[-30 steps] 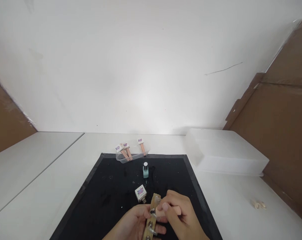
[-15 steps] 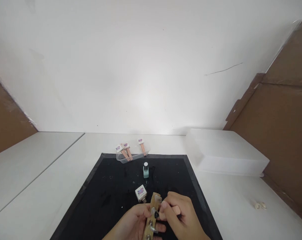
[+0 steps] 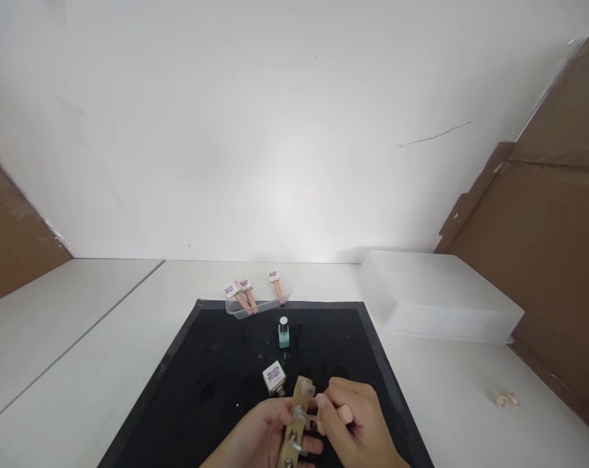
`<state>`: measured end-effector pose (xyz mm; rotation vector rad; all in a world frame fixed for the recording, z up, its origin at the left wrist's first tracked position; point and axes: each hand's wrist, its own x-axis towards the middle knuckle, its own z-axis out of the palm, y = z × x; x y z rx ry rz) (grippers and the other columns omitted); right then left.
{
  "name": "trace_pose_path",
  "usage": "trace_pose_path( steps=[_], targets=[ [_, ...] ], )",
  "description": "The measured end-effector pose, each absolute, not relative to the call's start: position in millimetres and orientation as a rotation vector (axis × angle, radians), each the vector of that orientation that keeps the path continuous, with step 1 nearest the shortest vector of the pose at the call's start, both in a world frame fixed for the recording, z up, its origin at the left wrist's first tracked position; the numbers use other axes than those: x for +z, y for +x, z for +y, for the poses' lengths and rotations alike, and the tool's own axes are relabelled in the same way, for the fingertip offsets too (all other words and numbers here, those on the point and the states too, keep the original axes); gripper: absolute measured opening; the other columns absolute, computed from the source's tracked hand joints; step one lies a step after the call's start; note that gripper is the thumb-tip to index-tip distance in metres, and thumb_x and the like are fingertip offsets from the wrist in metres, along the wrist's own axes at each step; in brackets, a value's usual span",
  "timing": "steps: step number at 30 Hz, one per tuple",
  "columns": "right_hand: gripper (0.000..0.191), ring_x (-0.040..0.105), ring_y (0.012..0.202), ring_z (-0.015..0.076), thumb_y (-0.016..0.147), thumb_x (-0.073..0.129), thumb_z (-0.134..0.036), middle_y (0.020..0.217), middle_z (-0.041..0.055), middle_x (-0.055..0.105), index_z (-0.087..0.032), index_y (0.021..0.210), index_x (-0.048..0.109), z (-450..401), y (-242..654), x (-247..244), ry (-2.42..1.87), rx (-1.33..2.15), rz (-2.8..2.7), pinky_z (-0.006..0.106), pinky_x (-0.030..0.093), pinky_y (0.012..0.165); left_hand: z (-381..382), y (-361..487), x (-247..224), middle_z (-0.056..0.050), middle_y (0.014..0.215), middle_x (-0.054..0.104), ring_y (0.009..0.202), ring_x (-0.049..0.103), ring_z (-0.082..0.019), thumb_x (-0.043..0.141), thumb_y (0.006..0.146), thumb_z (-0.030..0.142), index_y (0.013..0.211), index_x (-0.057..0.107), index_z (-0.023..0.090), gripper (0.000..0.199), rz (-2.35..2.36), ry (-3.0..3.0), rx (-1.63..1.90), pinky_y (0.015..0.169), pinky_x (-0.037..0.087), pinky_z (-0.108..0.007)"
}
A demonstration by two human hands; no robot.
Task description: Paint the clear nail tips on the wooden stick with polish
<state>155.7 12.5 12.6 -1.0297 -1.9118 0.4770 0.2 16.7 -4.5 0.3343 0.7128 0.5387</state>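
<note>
My left hand point(image 3: 265, 426) is closed around a yellowish bar point(image 3: 298, 398) that carries several shiny pieces like clear false nail tips. Pinched in my right hand point(image 3: 360, 419) is a pink-handled nail polish brush point(image 3: 344, 415). Its dark tip lies just right of a middle nail tip point(image 3: 300, 415); whether they touch I cannot tell. Just beyond the bar, an uncapped square bottle point(image 3: 274, 377) with a purple-and-white label lies tilted on the black mat point(image 3: 211, 383). Farther back stands a small turquoise bottle point(image 3: 283, 333) with a light cap.
A clear plastic tray point(image 3: 240, 313) with several pink-handled bottles point(image 3: 246, 299) sits at the mat's far edge. To the right are a white box-like block point(image 3: 441, 292) and two small beige rings point(image 3: 504, 398). A white wall point(image 3: 275, 130) and brown cardboard panels point(image 3: 543, 260) enclose the table.
The brush's dark tip has shifted right, off the nail tip it was over. My right hand has moved slightly right, while the left hand keeps its hold on the bar.
</note>
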Motion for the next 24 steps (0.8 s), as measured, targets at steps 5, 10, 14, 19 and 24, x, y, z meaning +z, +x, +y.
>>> trace_pose_path(
  steps=[5, 10, 14, 19, 24],
  targets=[
    [0.038, 0.043, 0.042, 0.0102, 0.085, 0.037, -0.021, 0.047, -0.0024, 0.04, -0.017, 0.047, 0.041, 11, 158, 13, -1.048, 0.592, -1.794, 0.022, 0.03, 0.043, 17, 0, -1, -0.005, 0.08, 0.061, 0.07, 0.057, -0.016, 0.046, 0.062, 0.012, 0.092, 0.057, 0.011, 0.033, 0.76, 0.342, 0.531, 0.07, 0.042, -0.033],
    [0.033, 0.048, 0.047, 0.0114, 0.086, 0.039, -0.023, 0.054, -0.001, 0.047, -0.015, 0.058, 0.055, 11, 159, 16, -1.015, 0.724, -1.74, 0.021, 0.035, 0.047, 16, 1, 2, -0.005, 0.081, 0.059, 0.07, 0.056, -0.015, 0.046, 0.061, 0.012, 0.088, 0.058, 0.011, 0.03, 0.78, 0.376, 0.522, 0.07, 0.042, -0.032],
    [0.032, 0.049, 0.051, 0.0119, 0.086, 0.041, -0.023, 0.056, -0.0005, 0.049, -0.015, 0.06, 0.058, 11, 158, 18, -0.983, 0.774, -1.786, 0.021, 0.037, 0.05, 16, 2, 3, -0.004, 0.075, 0.058, 0.068, 0.056, -0.015, 0.045, 0.06, 0.011, 0.085, 0.059, 0.011, 0.028, 0.765, 0.387, 0.53, 0.069, 0.041, -0.031],
    [0.03, 0.048, 0.051, 0.0116, 0.085, 0.041, -0.024, 0.057, -0.0011, 0.047, -0.015, 0.061, 0.058, 11, 157, 16, -0.993, 0.797, -1.831, 0.021, 0.036, 0.05, 15, 3, 5, -0.005, 0.075, 0.058, 0.069, 0.056, -0.016, 0.044, 0.06, 0.011, 0.086, 0.058, 0.012, 0.029, 0.763, 0.395, 0.55, 0.07, 0.042, -0.033],
    [0.033, 0.044, 0.048, 0.0106, 0.085, 0.039, -0.023, 0.055, -0.0024, 0.041, -0.016, 0.054, 0.048, 11, 157, 18, -1.06, 0.791, -1.86, 0.021, 0.032, 0.047, 14, 4, 6, -0.004, 0.072, 0.056, 0.069, 0.055, -0.015, 0.044, 0.06, 0.011, 0.08, 0.058, 0.012, 0.024, 0.756, 0.412, 0.553, 0.069, 0.041, -0.031]
  ],
)
